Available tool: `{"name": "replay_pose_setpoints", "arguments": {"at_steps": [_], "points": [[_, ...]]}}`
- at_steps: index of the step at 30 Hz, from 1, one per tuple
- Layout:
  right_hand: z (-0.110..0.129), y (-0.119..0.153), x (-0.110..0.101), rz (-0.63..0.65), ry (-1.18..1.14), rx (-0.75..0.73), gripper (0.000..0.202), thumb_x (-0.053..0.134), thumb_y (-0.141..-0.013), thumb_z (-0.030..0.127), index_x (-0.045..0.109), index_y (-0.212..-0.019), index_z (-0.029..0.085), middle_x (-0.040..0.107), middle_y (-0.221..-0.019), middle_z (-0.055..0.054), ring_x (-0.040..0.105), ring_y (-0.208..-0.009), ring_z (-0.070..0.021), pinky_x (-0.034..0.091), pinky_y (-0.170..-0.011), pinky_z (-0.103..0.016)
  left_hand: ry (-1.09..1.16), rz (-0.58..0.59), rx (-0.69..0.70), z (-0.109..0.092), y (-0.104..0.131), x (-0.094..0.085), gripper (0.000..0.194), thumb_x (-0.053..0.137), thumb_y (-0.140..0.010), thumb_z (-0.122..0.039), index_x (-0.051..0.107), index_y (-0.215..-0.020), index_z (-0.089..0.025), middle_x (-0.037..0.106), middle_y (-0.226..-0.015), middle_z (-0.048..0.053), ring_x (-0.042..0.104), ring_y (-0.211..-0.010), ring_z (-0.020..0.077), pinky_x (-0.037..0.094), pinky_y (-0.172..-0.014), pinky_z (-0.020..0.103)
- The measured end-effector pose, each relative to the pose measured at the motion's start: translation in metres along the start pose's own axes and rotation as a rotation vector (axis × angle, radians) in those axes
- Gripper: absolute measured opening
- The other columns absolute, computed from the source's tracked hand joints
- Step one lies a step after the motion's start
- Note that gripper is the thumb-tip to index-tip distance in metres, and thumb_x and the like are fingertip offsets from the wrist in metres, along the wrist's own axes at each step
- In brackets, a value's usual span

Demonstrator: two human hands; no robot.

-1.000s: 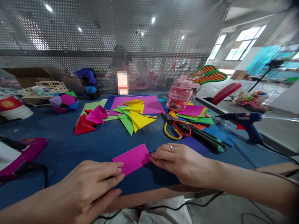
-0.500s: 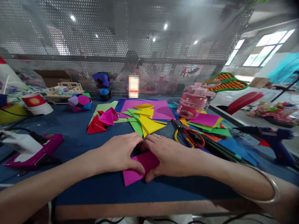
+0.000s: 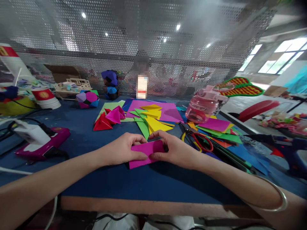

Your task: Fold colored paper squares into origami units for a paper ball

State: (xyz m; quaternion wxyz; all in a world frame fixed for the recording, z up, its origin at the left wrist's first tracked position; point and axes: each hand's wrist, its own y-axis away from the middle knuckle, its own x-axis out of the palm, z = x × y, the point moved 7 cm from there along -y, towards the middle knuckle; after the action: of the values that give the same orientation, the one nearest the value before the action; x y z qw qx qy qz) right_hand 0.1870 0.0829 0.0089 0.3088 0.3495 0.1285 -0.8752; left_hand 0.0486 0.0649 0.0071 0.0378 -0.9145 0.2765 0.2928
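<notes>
Magenta paper (image 3: 146, 148), oblong and straight-edged
Left hand (image 3: 121, 148) and right hand (image 3: 176, 150) pinch it from either side; blue bench (image 3: 144, 185) stretches nearer, to a brown front edge (image 3: 144, 204).

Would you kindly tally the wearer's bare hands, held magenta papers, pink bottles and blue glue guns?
Bare left hand and right hand: 2
Held magenta paper piece: 1
Translucent pink plastic bottle: 1
Dark blue glue gun: 1
Total: 5

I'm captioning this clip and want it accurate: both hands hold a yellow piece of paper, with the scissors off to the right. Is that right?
Not quite: the head view shows that the piece of paper is magenta, not yellow. Both hands, left hand and right hand, do hold it, with the scissors off to the right.
</notes>
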Motion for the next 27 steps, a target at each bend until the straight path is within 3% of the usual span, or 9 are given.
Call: {"name": "replay_pose_setpoints", "arguments": {"at_steps": [6, 8, 11, 16, 22, 27], "points": [[-0.007, -0.002, 0.0, -0.027, 0.092, 0.009, 0.062, 0.072, -0.08, 0.031, 0.04, -0.132, 0.023, 0.065, -0.085, 0.002, 0.063, -0.076, -0.0179, 0.044, -0.068, -0.028, -0.058, -0.114, 0.012, 0.0, 0.005, 0.001, 0.044, 0.072, -0.08, -0.036, 0.056, -0.119, -0.024, 0.07, -0.089, -0.002, 0.065, -0.076, 0.0189, 0.046, -0.066, 0.028], [-0.007, -0.001, 0.0, -0.045, 0.129, 0.01, 0.068, 0.073, -0.079, 0.035, 0.038, -0.135, 0.022, 0.066, -0.095, -0.002, 0.063, -0.082, -0.02, 0.045, -0.072, -0.031, -0.133, -0.16, 0.05, -0.001, 0.006, 0.0, 0.05, 0.073, -0.08, -0.035, 0.051, -0.124, -0.025, 0.07, -0.094, -0.001, 0.066, -0.083, 0.021, 0.046, -0.071, 0.03], [-0.006, 0.0, 0.001, -0.065, 0.201, 0.031, 0.077, 0.077, -0.073, 0.044, 0.039, -0.136, 0.021, 0.063, -0.11, -0.008, 0.062, -0.096, -0.0251, 0.046, -0.078, -0.035, -0.249, -0.209, 0.135, -0.006, 0.007, -0.001, 0.044, 0.074, -0.08, -0.031, 0.052, -0.117, -0.023, 0.067, -0.105, 0.002, 0.063, -0.096, 0.0227, 0.045, -0.079, 0.032], [-0.005, 0.0, 0.005, -0.064, 0.232, 0.086, 0.079, 0.078, -0.07, 0.047, 0.042, -0.134, 0.018, 0.061, -0.116, -0.011, 0.059, -0.104, -0.0291, 0.045, -0.086, -0.04, -0.337, -0.181, 0.251, -0.01, 0.007, 0.003, 0.019, 0.074, -0.08, -0.023, 0.061, -0.093, -0.019, 0.059, -0.104, 0.003, 0.059, -0.096, 0.0203, 0.044, -0.085, 0.033], [-0.007, -0.005, 0.006, -0.05, 0.18, 0.148, 0.082, 0.081, -0.065, 0.047, 0.044, -0.131, 0.016, 0.06, -0.117, -0.011, 0.059, -0.104, -0.0285, 0.044, -0.087, -0.039, -0.408, -0.157, 0.297, -0.012, 0.008, 0.006, 0.013, 0.075, -0.079, -0.02, 0.067, -0.089, -0.02, 0.052, -0.119, 0.006, 0.05, -0.112, 0.0253, 0.038, -0.097, 0.039], [-0.01, -0.008, 0.006, -0.031, 0.168, 0.136, 0.089, 0.082, -0.064, 0.045, 0.041, -0.136, 0.013, 0.059, -0.117, -0.012, 0.058, -0.101, -0.0268, 0.045, -0.083, -0.038, -0.423, -0.112, 0.277, -0.009, 0.005, 0.007, 0.008, 0.072, -0.082, -0.019, 0.068, -0.089, -0.021, 0.057, -0.104, 0.003, 0.053, -0.102, 0.0228, 0.039, -0.09, 0.037]]}}
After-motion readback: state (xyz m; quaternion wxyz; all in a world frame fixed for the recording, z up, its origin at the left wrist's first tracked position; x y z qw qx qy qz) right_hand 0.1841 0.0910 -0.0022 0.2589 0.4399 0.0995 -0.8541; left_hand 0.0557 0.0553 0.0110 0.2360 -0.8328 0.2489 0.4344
